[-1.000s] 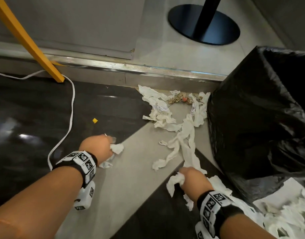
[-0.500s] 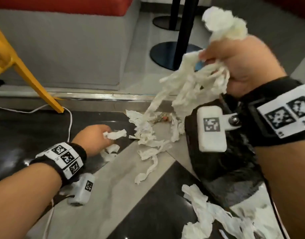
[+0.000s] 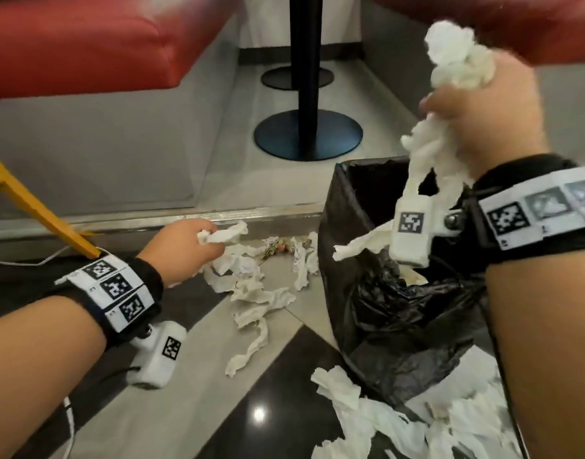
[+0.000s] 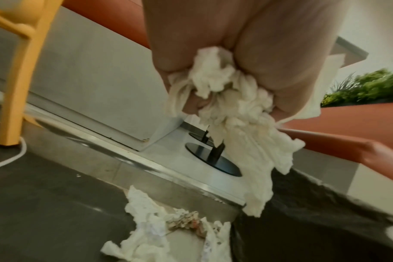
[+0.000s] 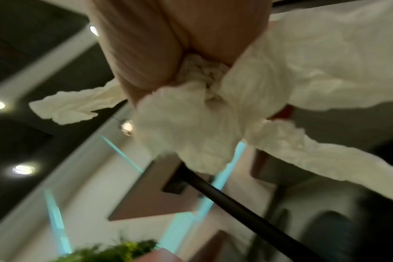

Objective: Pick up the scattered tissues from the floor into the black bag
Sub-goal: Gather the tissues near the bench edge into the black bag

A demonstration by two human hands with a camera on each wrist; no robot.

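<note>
My right hand (image 3: 483, 111) is raised above the black bag (image 3: 400, 293), fist closed around a tissue wad (image 3: 456, 58). My left hand (image 3: 181, 253), left of the bag and lower, grips tissue (image 3: 223, 236).

paper, plastic and polished tile

i see soft, crinkled white paper in the tissues (image 3: 251, 303) strewn on the floor (image 3: 191, 409), and the same crumpled paper bunched in my right hand (image 3: 483, 111) and my left hand (image 3: 181, 250). the black bag (image 3: 400, 326) looks like thin plastic film, wrinkled and faintly shiny. the dark floor tiles are glossy and throw back a point of light; the pale tiles look duller. a brushed metal strip (image 3: 251, 215) runs along the step. the seat (image 3: 95, 38) is red, smooth, slightly sheened upholstery. the post base (image 3: 307, 134) reads as dark matt metal. the wrist bands (image 3: 115, 289) are black cloth with matt printed markers.
</note>
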